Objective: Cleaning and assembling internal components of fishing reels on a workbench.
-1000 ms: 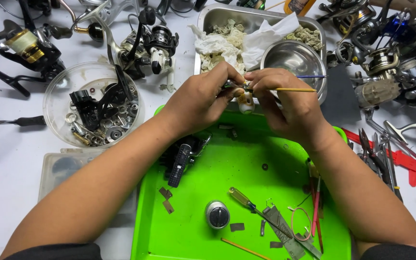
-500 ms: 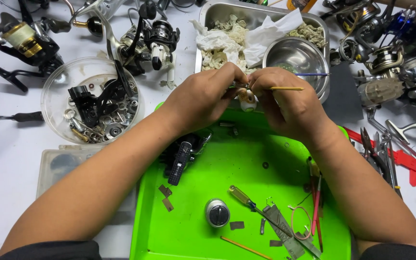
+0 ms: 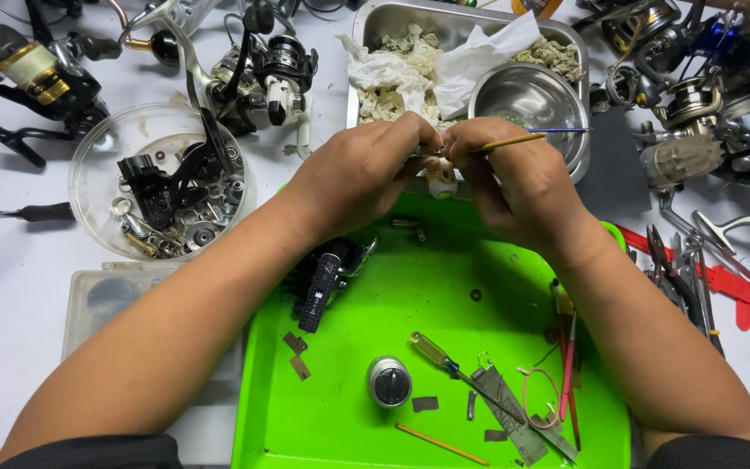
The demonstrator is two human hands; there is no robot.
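- The tabletop (image 3: 10,295) is white and crowded with gear on every side of you.
- A green tray (image 3: 444,313) lies right under your forearms, its far edge below your hands.
- A steel pan (image 3: 375,17) sits beyond the tray, holding crumpled tissue (image 3: 410,61) and a steel bowl (image 3: 527,100).
- A clear round bowl (image 3: 97,148) of dark and shiny parts stands to your left, with a clear flat box (image 3: 106,295) nearer to you.
- Fishing reels lie about: one black and silver reel (image 3: 275,69) between the clear bowl and the pan, more in a heap (image 3: 705,95) at your far right.
- Your left hand (image 3: 358,178) has its fingers pinched together on a small part (image 3: 440,178), pale and rounded, held over the tray's far edge.
- Your right hand (image 3: 518,182) is closed on a thin brush (image 3: 514,139), its yellow handle pointing right over the steel bowl; its tip meets the part.
- On the tray lie a black reel body (image 3: 323,278) at the left, a yellow-handled screwdriver (image 3: 444,358), a round grey knob (image 3: 390,382) and a few small brown scraps (image 3: 295,343).
- Red pliers (image 3: 726,282) rest on the tabletop right of the tray.
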